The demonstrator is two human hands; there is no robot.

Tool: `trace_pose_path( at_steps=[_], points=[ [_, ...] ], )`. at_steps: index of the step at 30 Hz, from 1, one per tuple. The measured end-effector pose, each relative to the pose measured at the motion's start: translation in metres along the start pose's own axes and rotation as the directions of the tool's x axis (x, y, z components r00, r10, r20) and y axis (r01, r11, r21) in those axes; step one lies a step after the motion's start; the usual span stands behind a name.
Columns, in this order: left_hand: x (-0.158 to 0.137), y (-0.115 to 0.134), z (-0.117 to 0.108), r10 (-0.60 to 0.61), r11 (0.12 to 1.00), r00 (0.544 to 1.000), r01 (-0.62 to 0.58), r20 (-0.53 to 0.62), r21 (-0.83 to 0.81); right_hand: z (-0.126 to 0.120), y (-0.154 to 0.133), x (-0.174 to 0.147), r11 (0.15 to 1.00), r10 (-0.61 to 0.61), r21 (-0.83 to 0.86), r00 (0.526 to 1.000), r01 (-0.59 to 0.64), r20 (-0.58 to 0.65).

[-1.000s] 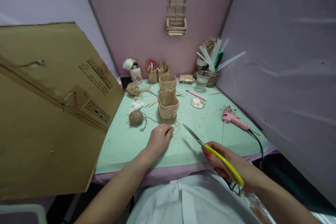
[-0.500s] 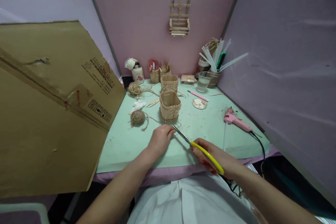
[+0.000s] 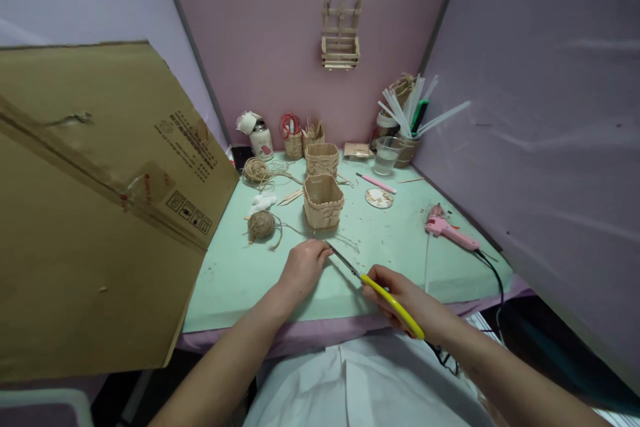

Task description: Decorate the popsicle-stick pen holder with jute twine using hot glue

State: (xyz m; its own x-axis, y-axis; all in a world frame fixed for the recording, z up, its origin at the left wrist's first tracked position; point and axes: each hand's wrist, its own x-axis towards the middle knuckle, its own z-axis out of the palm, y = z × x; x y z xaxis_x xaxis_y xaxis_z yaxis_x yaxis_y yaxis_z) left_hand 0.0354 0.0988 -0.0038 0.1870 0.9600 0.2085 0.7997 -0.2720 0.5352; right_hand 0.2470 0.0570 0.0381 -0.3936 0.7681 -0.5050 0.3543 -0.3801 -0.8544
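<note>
Currently, your left hand (image 3: 305, 267) rests on the pale green surface (image 3: 230, 280), its fingers pinched together on the twine (image 3: 290, 227), which trails from the ball (image 3: 261, 225) to the left, just in front of the nearer basket (image 3: 323, 208). Your right hand (image 3: 393, 288) has its fingers wrapped around the yellow-handled scissors (image 3: 400, 310), tips right at your left fingertips. Off to your right lies a pink glue gun (image 3: 453, 232).
</note>
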Motion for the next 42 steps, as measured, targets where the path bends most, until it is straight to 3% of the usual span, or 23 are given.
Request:
trace_pose_path(
  at_steps=[3,6,9,12,14,20,23,27,31,36,42],
  points=[
    [-0.005,-0.006,-0.015,-0.014,0.999,0.999,0.013,0.029,0.045,-0.004,-0.002,-0.012,0.998,-0.039,-0.059,0.999,0.038,-0.009],
    [-0.010,-0.016,-0.036,-0.089,0.977,0.994,0.075,0.065,0.198,-0.015,-0.005,-0.018,0.979,-0.159,-0.150,0.980,0.141,-0.117],
    [-0.012,-0.019,-0.055,-0.148,0.928,0.981,0.094,0.123,0.362,-0.034,-0.005,-0.002,0.920,-0.303,-0.343,0.897,0.188,-0.323],
    [-0.012,-0.012,-0.066,-0.163,0.920,0.978,0.103,0.129,0.377,-0.053,-0.004,0.031,0.817,-0.368,-0.575,0.793,0.028,-0.485],
    [-0.011,-0.004,-0.068,-0.136,0.940,0.982,0.087,0.131,0.329,-0.059,-0.004,0.053,0.754,-0.371,-0.654,0.776,-0.070,-0.510],
    [0.001,0.017,-0.049,0.045,0.992,0.985,-0.063,0.166,0.106,-0.055,-0.008,0.077,0.525,-0.437,-0.830,0.777,-0.187,-0.452],
    [0.016,0.030,-0.028,0.134,0.989,0.971,-0.144,0.200,0.039,-0.073,-0.018,0.076,0.441,-0.467,-0.875,0.781,-0.201,-0.415],
    [0.042,0.058,-0.001,0.162,0.979,0.947,-0.189,0.277,0.071,-0.123,-0.042,0.095,0.426,-0.470,-0.875,0.771,-0.228,-0.430],
    [0.062,0.078,0.019,0.138,0.965,0.950,-0.193,0.281,0.178,-0.158,-0.063,0.135,0.395,-0.458,-0.899,0.808,-0.189,-0.372],
    [0.064,0.074,0.037,0.171,0.970,0.949,-0.209,0.265,0.121,-0.162,-0.068,0.171,0.350,-0.409,-0.920,0.855,-0.176,-0.320],
    [0.060,0.059,0.048,0.215,0.969,0.947,-0.237,0.238,0.067,-0.158,-0.067,0.183,0.329,-0.326,-0.923,0.894,-0.197,-0.307]
  ],
)
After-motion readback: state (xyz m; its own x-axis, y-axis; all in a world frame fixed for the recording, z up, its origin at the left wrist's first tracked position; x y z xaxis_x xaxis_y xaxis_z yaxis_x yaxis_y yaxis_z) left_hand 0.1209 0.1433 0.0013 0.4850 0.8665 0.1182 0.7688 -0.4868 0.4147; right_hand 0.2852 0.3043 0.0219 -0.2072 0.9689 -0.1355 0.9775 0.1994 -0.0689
